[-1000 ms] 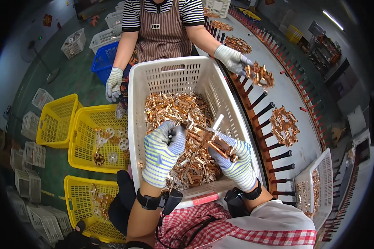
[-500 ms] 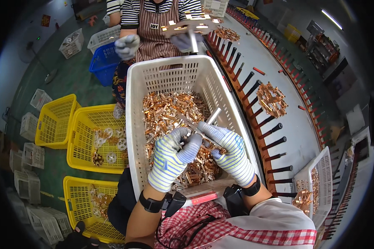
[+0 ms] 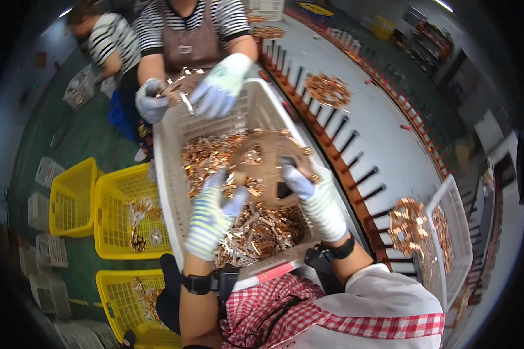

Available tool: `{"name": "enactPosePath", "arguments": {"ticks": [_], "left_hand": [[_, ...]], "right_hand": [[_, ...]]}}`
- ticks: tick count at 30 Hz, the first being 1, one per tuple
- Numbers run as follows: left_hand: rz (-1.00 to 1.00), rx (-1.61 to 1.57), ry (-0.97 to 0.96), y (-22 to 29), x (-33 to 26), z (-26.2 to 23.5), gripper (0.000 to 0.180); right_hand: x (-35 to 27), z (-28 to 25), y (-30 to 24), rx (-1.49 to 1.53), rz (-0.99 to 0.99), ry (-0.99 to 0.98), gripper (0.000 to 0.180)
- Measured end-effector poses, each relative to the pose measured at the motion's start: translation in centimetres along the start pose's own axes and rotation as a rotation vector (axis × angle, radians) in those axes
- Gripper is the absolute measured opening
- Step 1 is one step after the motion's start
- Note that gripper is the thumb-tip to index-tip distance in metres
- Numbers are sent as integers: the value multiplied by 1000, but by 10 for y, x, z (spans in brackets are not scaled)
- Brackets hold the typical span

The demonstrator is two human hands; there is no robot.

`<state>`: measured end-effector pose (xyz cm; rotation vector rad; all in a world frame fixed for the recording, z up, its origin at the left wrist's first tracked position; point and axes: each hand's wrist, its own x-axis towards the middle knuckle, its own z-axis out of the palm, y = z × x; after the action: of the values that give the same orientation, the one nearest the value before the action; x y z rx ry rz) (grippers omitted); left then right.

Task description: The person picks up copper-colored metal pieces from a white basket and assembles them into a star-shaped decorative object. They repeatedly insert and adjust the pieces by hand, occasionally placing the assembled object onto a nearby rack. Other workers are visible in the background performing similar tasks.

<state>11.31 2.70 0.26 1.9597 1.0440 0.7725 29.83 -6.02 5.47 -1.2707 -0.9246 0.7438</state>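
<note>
A round brown plate, blurred by motion, faces me above the crate of metal pieces. Shiny copper-coloured pieces line part of its rim, and a dark patch shows right of its middle. My right hand, in a striped glove with grey fingertips, grips the plate's right side. At the left edge, my left hand has its fingers and thumb apart; whether it touches the plate is unclear. Below lies a heap of small copper-coloured metal pieces in a white perforated crate.
Across the crate, a gloved co-worker handles a similar plate. Yellow baskets stand at left. A rail of black-handled rods runs along the grey table, where a cluster of copper pieces lies. Another white crate is at right.
The plate, edge-on before, has turned to face me. My left hand has moved left and opened. The co-worker's plate has come lower, over the crate's far end; my view has shifted.
</note>
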Motion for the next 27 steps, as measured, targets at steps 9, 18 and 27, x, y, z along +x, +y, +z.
{"name": "enactPosePath", "arguments": {"ticks": [9,18,27], "left_hand": [[-251,-689,509,59,-58,7,38],[-455,218,1016,-109,-298,-74,51],[-745,690,951,-163,-426,-80,49]], "right_hand": [[-17,-100,14,689,-62,-236,88],[-59,-186,89,1088,113,541,54],[-41,-179,73,1093,-16,671,52]]}}
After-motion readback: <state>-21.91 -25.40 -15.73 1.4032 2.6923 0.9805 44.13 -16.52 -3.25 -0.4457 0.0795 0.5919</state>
